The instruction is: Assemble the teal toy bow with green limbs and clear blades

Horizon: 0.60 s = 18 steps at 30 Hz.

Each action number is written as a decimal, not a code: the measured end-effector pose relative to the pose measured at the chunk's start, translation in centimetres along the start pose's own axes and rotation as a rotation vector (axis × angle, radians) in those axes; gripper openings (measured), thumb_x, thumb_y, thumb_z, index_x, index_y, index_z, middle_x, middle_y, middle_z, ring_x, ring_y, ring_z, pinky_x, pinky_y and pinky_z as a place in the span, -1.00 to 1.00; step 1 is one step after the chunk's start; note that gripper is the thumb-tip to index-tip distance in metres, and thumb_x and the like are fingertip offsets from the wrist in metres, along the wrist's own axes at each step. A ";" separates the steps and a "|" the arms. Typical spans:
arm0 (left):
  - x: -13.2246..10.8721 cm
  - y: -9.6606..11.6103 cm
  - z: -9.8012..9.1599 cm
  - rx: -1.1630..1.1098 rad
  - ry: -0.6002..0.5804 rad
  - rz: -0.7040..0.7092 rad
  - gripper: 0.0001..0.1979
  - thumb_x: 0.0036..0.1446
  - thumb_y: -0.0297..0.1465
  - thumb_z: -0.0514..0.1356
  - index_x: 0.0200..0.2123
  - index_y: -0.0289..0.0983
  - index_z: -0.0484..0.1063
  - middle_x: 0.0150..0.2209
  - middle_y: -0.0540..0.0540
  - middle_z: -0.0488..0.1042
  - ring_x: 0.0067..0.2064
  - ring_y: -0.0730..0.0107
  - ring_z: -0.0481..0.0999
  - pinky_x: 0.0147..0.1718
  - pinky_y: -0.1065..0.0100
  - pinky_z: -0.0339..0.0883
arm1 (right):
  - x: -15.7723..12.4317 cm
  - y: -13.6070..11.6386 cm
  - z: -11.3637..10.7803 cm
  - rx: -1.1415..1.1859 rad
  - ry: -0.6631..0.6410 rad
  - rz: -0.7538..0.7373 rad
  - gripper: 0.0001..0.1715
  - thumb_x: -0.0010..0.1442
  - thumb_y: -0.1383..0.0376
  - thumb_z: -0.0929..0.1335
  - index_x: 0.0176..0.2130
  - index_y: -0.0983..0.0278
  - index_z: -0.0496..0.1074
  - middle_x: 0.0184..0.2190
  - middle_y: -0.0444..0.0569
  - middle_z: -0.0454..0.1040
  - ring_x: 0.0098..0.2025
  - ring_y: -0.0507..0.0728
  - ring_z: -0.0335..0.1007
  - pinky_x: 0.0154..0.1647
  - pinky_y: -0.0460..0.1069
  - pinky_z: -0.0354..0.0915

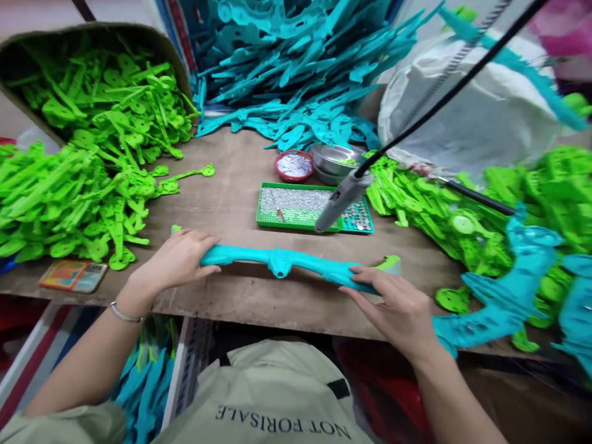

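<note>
A long turquoise plastic part [279, 264] with a hub in its middle spans the space between my hands, above the table's front edge. My left hand [182, 256] is wrapped round its left end, and my right hand [391, 302] grips the right end between thumb and fingers. Green plastic [391, 264] shows behind the right end, and a bit of green peeks out by my left fingers. Beyond the part lies a green tray [296, 206] of small metal pins. A grey electric screwdriver [340, 200] hangs on a black cord over the tray's right side.
Green parts [60, 203] are heaped at left beside a tipped box [182, 61]. Turquoise parts [287, 55] pile up at the back. A red bowl [294, 166] and a metal bowl [335, 161] stand behind the tray. At right are more green parts [416, 203] and a white sack [472, 105].
</note>
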<state>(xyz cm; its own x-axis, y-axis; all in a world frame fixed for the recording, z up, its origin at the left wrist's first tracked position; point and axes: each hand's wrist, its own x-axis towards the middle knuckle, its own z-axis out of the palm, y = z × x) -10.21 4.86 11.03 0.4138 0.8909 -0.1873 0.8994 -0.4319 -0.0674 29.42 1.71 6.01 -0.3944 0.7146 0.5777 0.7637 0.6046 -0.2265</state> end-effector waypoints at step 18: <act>2.2 2.2 6.0 -0.118 0.390 0.134 -0.82 0.25 -0.29 0.04 -0.17 -0.16 0.39 -0.29 -0.09 0.54 -0.26 0.10 0.60 -0.48 0.26 0.31 | -6.3 0.4 3.1 0.572 0.592 0.908 -0.09 -0.01 0.04 0.54 0.21 0.14 0.18 0.25 0.20 0.31 0.28 0.34 0.29 0.23 0.31 0.32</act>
<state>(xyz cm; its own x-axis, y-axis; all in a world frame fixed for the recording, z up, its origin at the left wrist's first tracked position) -8.12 5.05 4.61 0.5301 0.8242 0.1991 0.8346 -0.5487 0.0490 30.62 -1.41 -0.18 0.5713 0.7772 0.2639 0.2466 0.1441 -0.9584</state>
